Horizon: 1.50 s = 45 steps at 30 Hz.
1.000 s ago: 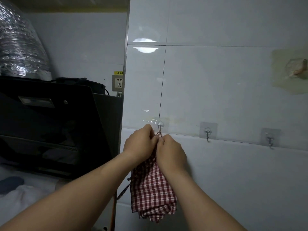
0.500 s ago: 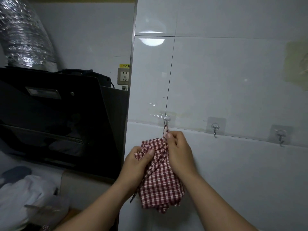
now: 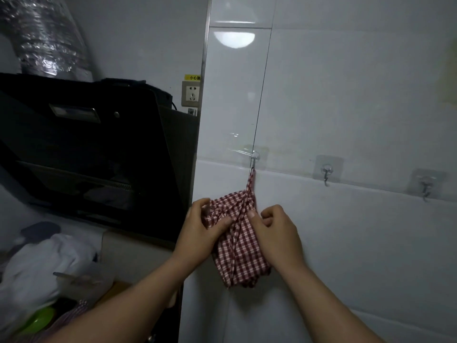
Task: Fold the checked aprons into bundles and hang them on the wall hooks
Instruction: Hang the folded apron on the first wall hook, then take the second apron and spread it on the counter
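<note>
Three metal hooks (image 3: 326,174) on clear pads line the glossy white tile (image 3: 346,95). The leftmost hook (image 3: 254,159) carries a thin strap (image 3: 250,185), and the red-checked apron (image 3: 239,251) hangs at its six o'clock, a soft folded bundle. I see my left hand (image 3: 205,229) gripping its top corner and my right hand (image 3: 274,226) pinching its edge. A clear tub (image 3: 81,280) sits at eight o'clock, its contents blurred.
</note>
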Available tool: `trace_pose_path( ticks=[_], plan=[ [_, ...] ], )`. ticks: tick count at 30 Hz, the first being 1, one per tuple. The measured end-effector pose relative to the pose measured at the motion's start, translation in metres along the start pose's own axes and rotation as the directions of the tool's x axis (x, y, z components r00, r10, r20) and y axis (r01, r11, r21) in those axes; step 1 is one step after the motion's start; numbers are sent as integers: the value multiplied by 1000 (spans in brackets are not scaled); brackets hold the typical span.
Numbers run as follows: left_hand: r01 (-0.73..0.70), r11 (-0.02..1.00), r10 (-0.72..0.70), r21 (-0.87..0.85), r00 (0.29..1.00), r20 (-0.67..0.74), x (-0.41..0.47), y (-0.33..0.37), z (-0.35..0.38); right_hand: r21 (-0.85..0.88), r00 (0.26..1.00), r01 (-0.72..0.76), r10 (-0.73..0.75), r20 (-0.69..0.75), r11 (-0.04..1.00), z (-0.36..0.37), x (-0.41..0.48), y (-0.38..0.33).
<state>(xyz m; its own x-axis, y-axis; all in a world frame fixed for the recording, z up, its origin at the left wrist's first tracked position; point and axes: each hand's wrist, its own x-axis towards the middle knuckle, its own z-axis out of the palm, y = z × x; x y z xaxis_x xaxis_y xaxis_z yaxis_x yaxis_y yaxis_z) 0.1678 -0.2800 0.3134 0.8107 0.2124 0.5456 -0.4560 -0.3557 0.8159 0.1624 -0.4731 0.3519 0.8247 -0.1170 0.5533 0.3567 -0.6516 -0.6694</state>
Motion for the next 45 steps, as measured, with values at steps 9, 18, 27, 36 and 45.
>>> trace_pose_path(
  ticks=[9, 18, 27, 36, 45],
  plan=[
    [76, 994, -75, -74, 997, 24, -23, -8, -6, 96, 999, -32, 34, -16, 995, -8, -16, 23],
    [256, 960, -255, 117, 967, -28, -93, -90, -24, 183, 933, -345, 357, -37, 921, 8, -105, 119],
    [312, 819, -448, 482, 872, 197, -218, -165, -41, 27, 714, -379, 273, 645, 925, 151, -211, 148],
    [408, 699, -538, 587, 841, 56, -240, -238, -159, -8, 415, -156, 72, 907, 988, 276, -245, 73],
    [290, 350, -592, 891, 806, -30, -244, -352, -256, -178, 208, -336, 257, 944, 925, 407, -257, 20]
  ],
)
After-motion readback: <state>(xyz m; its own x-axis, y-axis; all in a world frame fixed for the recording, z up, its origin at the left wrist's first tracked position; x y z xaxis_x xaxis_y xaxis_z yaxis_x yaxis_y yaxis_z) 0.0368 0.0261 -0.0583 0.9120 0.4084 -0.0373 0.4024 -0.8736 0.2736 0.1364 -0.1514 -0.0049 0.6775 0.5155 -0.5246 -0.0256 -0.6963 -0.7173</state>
